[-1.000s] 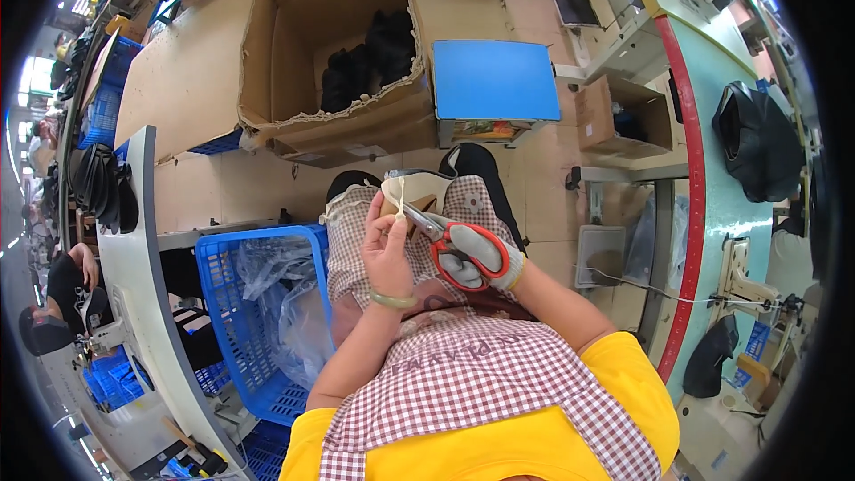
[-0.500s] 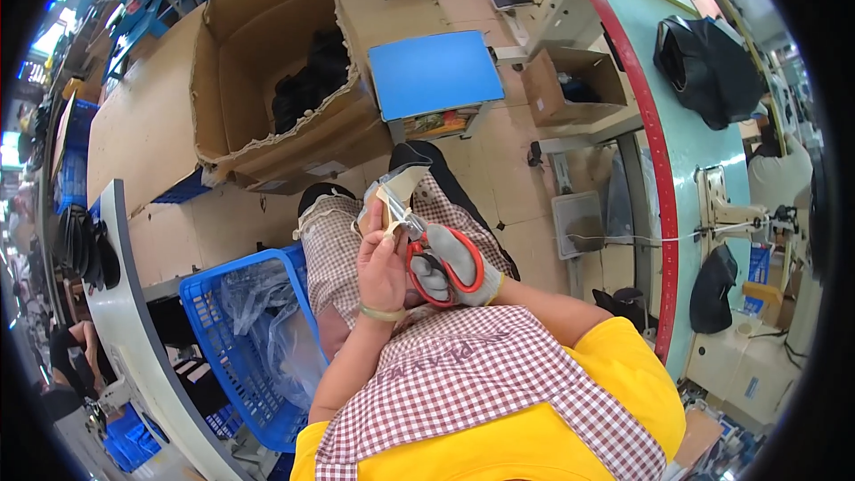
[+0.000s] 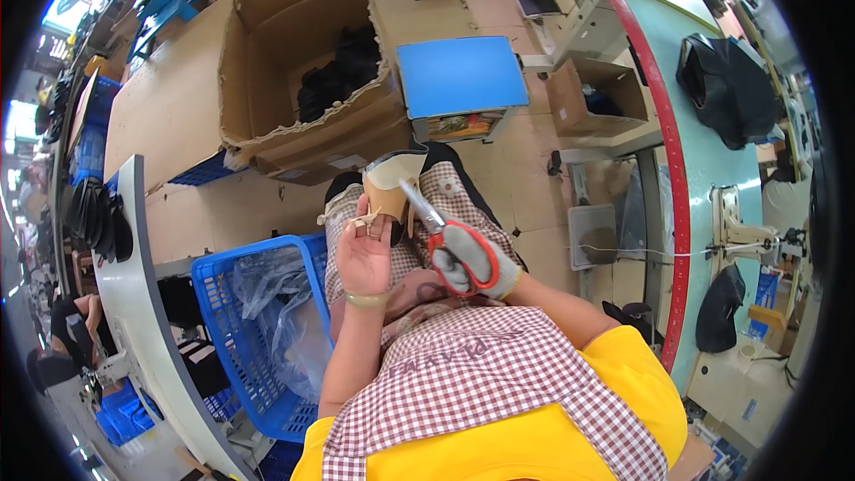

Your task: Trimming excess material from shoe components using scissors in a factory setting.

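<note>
My bare left hand (image 3: 363, 263), palm turned up, holds a curved shoe-upper-like piece (image 3: 392, 189) by its near end. Its visible side is cream and tan with a dark far edge. Thin pale strips (image 3: 371, 221) lie across the fingers at that end. Red-handled scissors (image 3: 427, 207) are in my right hand (image 3: 482, 260), which wears a grey glove. Their blades look nearly closed and point up and left, with the tip over the right side of the piece. Whether the tip touches it, I cannot tell.
On my left stands a blue plastic basket (image 3: 201, 287) with clear plastic bags. Ahead is a big torn cardboard box (image 3: 312, 150) holding black pieces, beside a blue-topped stool (image 3: 463, 76). A green table (image 3: 699, 165) with a red edge and a sewing machine (image 3: 732, 223) runs along the right.
The scissors have drawn back from my left fingers. My left hand has opened its palm upward, and the piece now shows more of its tan side. The whole view has shifted slightly.
</note>
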The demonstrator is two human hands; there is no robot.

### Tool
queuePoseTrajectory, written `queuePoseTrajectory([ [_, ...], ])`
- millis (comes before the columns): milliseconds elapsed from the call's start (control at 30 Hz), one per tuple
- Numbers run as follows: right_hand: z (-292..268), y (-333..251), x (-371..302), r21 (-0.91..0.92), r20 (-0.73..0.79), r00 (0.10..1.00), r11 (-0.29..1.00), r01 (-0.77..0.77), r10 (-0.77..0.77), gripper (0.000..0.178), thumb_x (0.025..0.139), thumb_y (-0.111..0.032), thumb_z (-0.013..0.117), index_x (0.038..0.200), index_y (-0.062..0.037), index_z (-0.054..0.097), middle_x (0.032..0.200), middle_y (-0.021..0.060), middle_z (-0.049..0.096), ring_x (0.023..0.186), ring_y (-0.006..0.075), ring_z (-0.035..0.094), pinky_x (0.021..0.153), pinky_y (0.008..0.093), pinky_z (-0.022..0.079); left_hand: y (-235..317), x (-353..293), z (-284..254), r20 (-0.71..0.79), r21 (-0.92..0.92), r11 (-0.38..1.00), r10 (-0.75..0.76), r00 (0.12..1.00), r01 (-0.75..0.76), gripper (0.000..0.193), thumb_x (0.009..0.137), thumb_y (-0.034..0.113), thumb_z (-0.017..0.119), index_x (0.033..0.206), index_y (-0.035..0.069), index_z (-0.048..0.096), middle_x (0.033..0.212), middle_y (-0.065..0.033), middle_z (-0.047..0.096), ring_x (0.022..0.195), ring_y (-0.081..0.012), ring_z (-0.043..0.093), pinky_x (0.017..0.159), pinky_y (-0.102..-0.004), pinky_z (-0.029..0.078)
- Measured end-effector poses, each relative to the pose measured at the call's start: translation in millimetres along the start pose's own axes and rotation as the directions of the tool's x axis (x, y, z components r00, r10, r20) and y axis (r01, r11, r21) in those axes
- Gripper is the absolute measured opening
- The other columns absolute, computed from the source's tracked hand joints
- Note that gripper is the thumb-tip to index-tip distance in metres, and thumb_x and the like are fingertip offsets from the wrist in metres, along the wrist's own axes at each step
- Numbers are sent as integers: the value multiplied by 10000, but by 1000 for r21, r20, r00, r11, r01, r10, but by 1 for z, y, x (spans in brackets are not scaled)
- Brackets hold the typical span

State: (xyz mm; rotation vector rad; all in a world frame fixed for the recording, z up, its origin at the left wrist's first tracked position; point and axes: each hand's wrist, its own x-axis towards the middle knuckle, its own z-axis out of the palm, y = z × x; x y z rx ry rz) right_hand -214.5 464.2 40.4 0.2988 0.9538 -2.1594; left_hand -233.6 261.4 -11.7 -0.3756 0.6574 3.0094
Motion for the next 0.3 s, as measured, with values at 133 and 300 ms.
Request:
queuePoseTrajectory([
  [133,-21,-16,-1,-168,-38,990,977,131,-139,243,931,-305,517,936,-71,455,621,1,473,440,81,419,376,231,342,13,1,-3,16,-121,992,-27,1000,29,260,912,155,446,1046,-6,601,1269,-138,553,1184,-322,516,1073,-502,326],
  [300,-34,-54,27,-566,-300,890,815,124,-344,578,851,-177,542,1381,-116,319,614,49,547,440,121,494,402,240,408,43,5,-13,40,-132,991,30,999,-24,261,900,152,481,1073,-17,582,1283,-137,542,1219,-343,481,1100,-509,280],
])
